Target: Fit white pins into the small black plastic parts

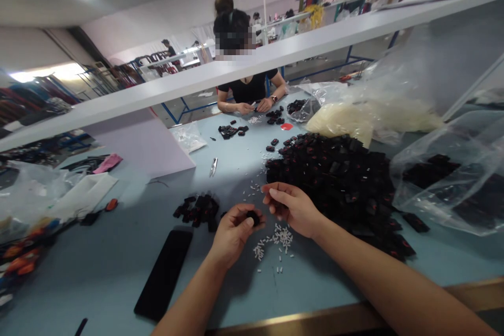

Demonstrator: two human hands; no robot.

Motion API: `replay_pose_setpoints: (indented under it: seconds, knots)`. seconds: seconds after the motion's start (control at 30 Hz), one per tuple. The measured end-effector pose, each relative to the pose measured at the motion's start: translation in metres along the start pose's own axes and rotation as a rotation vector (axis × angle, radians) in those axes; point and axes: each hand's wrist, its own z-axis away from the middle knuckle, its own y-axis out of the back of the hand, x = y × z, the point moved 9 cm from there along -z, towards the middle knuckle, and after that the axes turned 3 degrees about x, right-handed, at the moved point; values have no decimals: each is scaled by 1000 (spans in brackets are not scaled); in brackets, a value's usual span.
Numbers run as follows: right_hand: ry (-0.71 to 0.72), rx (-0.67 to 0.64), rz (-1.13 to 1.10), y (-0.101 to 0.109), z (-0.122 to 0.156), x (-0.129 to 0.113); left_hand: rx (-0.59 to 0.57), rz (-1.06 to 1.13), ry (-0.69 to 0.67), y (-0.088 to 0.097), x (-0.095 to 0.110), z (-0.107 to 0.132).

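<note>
In my left hand (pixel 234 233) I pinch a small black plastic piece (pixel 252 217) between thumb and fingers. My right hand (pixel 291 207) hovers just to its right, thumb and fingertips drawn together; whatever they hold, if anything, is too small to make out. Below both hands lie many loose tiny white cylinders (pixel 282 237) on the blue table. A large heap of black pieces (pixel 334 178), some with red marks, spreads beyond and to the right of my right hand. Left of my left hand sits a smaller cluster of black pieces (pixel 198 207).
A black phone (pixel 164 273) lies left of my forearm. Thread snips (pixel 213 167) rest farther back. Clear plastic bags (pixel 452 194) stand at right. A white shelf (pixel 189 80) crosses above the table; a person (pixel 248 89) works with small pieces opposite me.
</note>
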Motion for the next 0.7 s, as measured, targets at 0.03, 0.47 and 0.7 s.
replay_pose_setpoints:
  seconds: [0.03,0.47,0.7]
  knots:
    - [1,-2,-5,0,0,0,-1,-4,-2,0,0,0]
    - [26,5,-41,-2,2,-4,41,40,29,2,-1,1]
    - [22,10,-25,-1,2,-4,26,37,62,-1,-3,2]
